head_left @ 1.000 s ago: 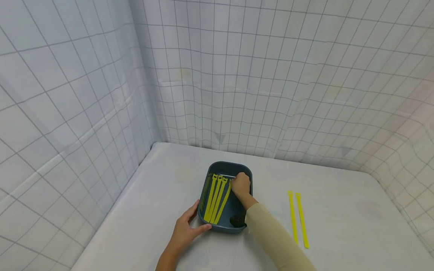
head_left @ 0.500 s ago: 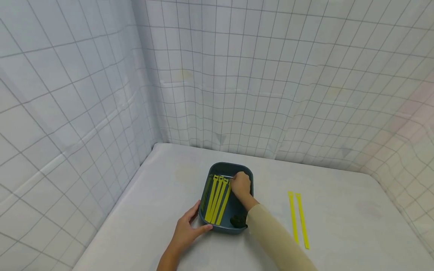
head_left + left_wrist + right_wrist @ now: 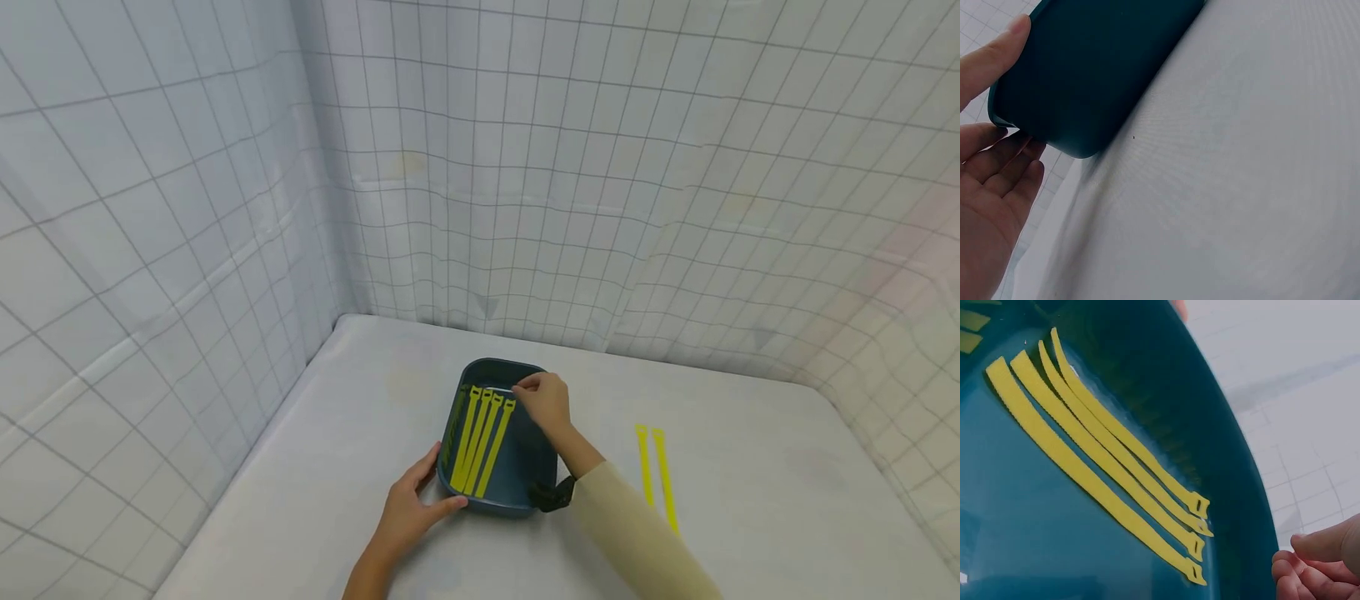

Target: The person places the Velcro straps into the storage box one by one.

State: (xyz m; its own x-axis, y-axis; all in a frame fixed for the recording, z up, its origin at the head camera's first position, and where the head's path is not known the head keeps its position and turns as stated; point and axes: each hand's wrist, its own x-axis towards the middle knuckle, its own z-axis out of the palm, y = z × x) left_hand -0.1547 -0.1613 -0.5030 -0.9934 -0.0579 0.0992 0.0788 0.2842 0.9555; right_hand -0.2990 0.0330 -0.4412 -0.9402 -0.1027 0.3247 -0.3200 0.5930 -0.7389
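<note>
A dark blue-green plastic bin (image 3: 521,454) stands on the white table. Several yellow hook-and-loop cable straps (image 3: 495,448) lie side by side on its floor, their slotted heads toward the far end. My left hand (image 3: 405,510) grips the near left corner, thumb at the near rim and fingers round the left side; in the left wrist view the thumb and fingers of that hand (image 3: 991,181) meet the bin's wall (image 3: 1085,87). Over the far right rim is my right hand (image 3: 546,402), fingers loosely curled with nothing between them. The right wrist view shows the slotted straps (image 3: 1066,456) closely.
Two more yellow straps (image 3: 664,475) lie on the table right of the bin, partly behind the right sleeve (image 3: 637,529). A black wrist device (image 3: 553,497) is at the right wrist. White grid-patterned curtains (image 3: 525,167) surround the table.
My right hand has let go of the rightmost strap in the bin and risen toward the right rim. That strap's head now shows. The left hand keeps its hold.
</note>
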